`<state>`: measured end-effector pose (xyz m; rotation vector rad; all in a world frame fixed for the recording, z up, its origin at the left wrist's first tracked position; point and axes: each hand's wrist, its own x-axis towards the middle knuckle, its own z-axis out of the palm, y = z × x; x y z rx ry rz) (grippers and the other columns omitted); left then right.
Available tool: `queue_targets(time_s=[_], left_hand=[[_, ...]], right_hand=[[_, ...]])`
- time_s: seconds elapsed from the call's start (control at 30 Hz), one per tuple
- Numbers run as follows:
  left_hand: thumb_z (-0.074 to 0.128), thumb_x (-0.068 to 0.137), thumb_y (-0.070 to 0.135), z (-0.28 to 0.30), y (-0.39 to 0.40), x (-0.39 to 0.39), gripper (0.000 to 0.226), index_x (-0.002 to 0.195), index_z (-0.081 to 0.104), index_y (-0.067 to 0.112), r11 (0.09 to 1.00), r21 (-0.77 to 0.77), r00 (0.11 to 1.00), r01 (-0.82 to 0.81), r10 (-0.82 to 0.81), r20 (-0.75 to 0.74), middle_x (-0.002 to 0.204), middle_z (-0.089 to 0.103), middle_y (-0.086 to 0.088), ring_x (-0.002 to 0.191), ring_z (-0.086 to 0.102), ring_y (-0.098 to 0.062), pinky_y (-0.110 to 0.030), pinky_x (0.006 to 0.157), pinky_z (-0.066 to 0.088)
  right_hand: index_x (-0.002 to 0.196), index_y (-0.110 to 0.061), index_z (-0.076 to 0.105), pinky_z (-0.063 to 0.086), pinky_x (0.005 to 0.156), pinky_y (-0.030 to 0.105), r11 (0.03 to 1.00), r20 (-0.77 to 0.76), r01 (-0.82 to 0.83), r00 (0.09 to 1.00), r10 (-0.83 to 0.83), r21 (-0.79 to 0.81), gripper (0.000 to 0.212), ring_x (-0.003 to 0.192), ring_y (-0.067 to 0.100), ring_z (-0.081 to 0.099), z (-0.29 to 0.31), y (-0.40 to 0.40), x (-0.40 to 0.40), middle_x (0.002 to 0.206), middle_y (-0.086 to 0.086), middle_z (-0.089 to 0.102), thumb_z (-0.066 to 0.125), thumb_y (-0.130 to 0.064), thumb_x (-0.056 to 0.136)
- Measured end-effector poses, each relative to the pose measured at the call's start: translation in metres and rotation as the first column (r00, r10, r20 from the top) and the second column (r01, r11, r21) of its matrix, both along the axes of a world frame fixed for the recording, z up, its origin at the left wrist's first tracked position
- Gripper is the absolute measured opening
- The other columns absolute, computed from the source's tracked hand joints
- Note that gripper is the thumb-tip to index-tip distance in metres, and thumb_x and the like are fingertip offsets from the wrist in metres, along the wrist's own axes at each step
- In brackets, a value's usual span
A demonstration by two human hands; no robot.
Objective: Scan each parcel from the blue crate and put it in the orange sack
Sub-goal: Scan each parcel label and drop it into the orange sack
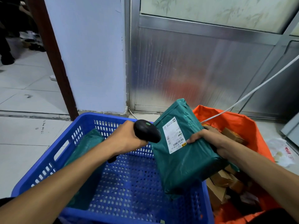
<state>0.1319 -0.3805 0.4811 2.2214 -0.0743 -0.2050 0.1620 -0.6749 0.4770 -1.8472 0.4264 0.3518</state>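
Head view: left hand (pixel 124 139) around scanner (pixel 147 130), right hand (pixel 205 139) gripping green parcel (pixel 182 152).

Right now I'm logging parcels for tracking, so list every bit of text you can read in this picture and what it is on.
"A010": on the white shipping label of the green parcel that the right hand holds.
"386A A010-00 C5", roughly: beside that label's barcode, small and uncertain.
Remaining label print: too small to read.
Red print on the white bag on the floor: blurred.
Scanner: no text.

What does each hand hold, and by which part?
Left hand grips the scanner by its handle. Right hand holds the green parcel by its right edge.
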Motion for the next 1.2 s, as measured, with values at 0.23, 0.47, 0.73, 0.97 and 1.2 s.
queue_targets(time_s=[0.23, 0.47, 0.73, 0.97, 1.2], left_hand=[[0.075, 0.062, 0.030, 0.000, -0.006, -0.002, 0.024, 0.076, 0.071, 0.011, 0.998, 0.061, 1.000, 0.022, -0.022, -0.001, 0.066, 0.071, -0.010, 0.060, 0.064, -0.021, -0.048, 0.068, 0.060], [0.076, 0.059, 0.033, 0.001, -0.006, -0.003, 0.029, 0.081, 0.074, 0.014, 0.998, 0.058, 0.999, 0.035, -0.035, 0.003, 0.074, 0.075, -0.010, 0.074, 0.075, -0.028, -0.053, 0.072, 0.061], [0.084, 0.073, 0.018, 0.004, -0.005, -0.004, 0.013, 0.079, 0.073, 0.018, 0.998, 0.060, 1.000, 0.024, -0.025, 0.017, 0.068, 0.074, -0.003, 0.058, 0.068, -0.013, -0.044, 0.070, 0.061], [0.084, 0.074, 0.018, 0.007, -0.005, -0.007, 0.015, 0.082, 0.072, 0.020, 0.998, 0.063, 0.999, 0.019, -0.021, 0.030, 0.063, 0.071, 0.004, 0.055, 0.065, -0.008, -0.033, 0.064, 0.057], [0.082, 0.074, 0.020, 0.008, -0.013, -0.011, 0.013, 0.076, 0.070, 0.019, 0.995, 0.095, 0.999, 0.005, -0.009, 0.042, 0.061, 0.069, 0.003, 0.061, 0.066, -0.015, -0.037, 0.069, 0.058]], right_hand=[[0.121, -0.017, 0.060, 0.061, 0.069, 0.044, 1.000, -0.014, -0.017, 1.000, 0.017, 0.016, 0.094, 0.092, 0.037, 0.072, -0.005, -0.008, 0.006, 0.106, 0.015, 0.073, 0.089, -0.008, 0.032], [0.114, 0.000, 0.071, 0.057, 0.083, 0.041, 0.992, -0.238, -0.011, 0.970, 0.041, 0.126, 0.046, 0.087, 0.035, 0.071, 0.011, -0.029, 0.000, 0.107, 0.022, 0.073, 0.074, -0.009, 0.069], [0.099, -0.006, 0.080, 0.058, 0.084, 0.040, 0.950, -0.132, 0.075, 0.991, -0.036, 0.302, 0.024, 0.084, 0.029, 0.074, 0.021, -0.066, -0.018, 0.108, 0.016, 0.075, 0.063, -0.017, 0.086], [0.123, -0.023, 0.068, 0.052, 0.075, 0.007, 0.875, -0.021, 0.069, 0.997, -0.068, 0.479, 0.068, 0.095, -0.008, 0.068, -0.004, -0.176, 0.016, 0.127, 0.010, 0.068, 0.066, -0.072, 0.076], [0.112, -0.008, 0.071, 0.061, 0.061, 0.039, 0.927, -0.054, 0.233, 0.972, -0.227, 0.296, 0.039, 0.064, 0.029, 0.073, 0.024, -0.139, -0.032, 0.095, 0.016, 0.075, 0.067, -0.030, 0.079]])
